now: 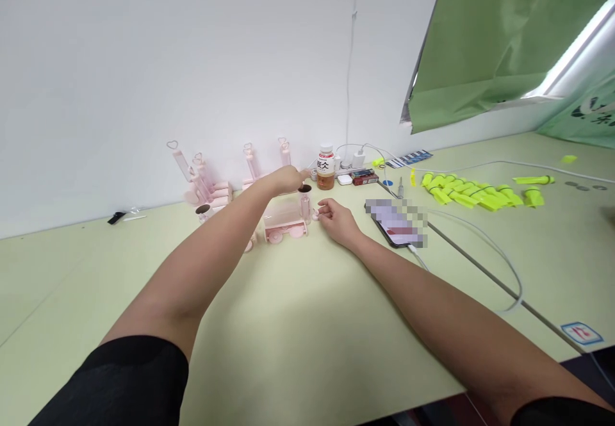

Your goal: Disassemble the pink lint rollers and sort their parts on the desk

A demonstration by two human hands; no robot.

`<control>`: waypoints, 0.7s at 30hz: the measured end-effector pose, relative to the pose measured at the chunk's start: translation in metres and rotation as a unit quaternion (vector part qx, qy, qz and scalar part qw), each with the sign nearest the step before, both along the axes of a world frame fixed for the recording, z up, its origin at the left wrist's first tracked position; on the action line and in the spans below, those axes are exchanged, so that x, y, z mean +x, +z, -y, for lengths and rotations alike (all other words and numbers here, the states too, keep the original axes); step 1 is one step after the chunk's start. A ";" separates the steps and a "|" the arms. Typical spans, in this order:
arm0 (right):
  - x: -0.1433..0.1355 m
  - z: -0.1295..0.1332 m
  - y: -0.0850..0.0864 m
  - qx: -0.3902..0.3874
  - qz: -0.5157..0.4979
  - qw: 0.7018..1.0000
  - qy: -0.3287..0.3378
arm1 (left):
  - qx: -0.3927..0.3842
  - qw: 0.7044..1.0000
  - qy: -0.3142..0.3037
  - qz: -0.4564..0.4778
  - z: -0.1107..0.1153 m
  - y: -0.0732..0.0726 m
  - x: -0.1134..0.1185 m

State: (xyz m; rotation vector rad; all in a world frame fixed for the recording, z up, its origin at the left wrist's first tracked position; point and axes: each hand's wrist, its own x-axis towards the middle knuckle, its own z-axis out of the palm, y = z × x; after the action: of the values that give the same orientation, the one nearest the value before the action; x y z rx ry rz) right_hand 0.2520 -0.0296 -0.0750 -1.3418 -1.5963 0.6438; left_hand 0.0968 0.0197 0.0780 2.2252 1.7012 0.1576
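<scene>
My left hand point(289, 179) reaches over the pink parts near the wall, its fingers by the dark-topped opening of a pink tube point(305, 207); what its fingertips hold, if anything, is too small to tell. Just right of that tube, my right hand point(336, 220) has its fingers closed at a small pale pink piece point(316, 214). A clear and pink box-like part with round discs point(285, 229) lies below my left wrist. Farther left stand pink sticks with heart-shaped loops point(181, 164) and another dark-topped pink cup point(203, 211).
A labelled bottle point(325, 168) stands by the wall beside small boxes point(365, 178). A phone point(394, 224) with a white cable lies right of my right hand. Several yellow-green strips point(466, 190) lie farther right, near a screwdriver point(400, 189). A black item point(116, 218) lies far left.
</scene>
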 end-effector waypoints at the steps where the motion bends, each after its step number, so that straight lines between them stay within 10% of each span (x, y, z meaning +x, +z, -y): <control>1: 0.000 0.000 0.000 -0.002 -0.003 1.000 0.001 | 0.011 1.000 0.004 0.011 -0.001 0.001 -0.003; 11: 0.002 -0.004 -0.003 -0.041 -0.041 0.998 -0.003 | 0.280 0.947 0.154 0.026 -0.054 0.040 -0.072; 21: 0.003 -0.006 -0.008 -0.037 -0.059 0.998 -0.007 | 0.210 0.969 0.122 -0.045 -0.067 0.013 -0.102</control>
State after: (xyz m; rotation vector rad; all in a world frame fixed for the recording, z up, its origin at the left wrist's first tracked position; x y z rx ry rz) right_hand 0.2553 -0.0231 -0.0831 -1.3413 -1.4798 0.7665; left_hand -0.0051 0.0869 0.0909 2.3235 2.1547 0.5295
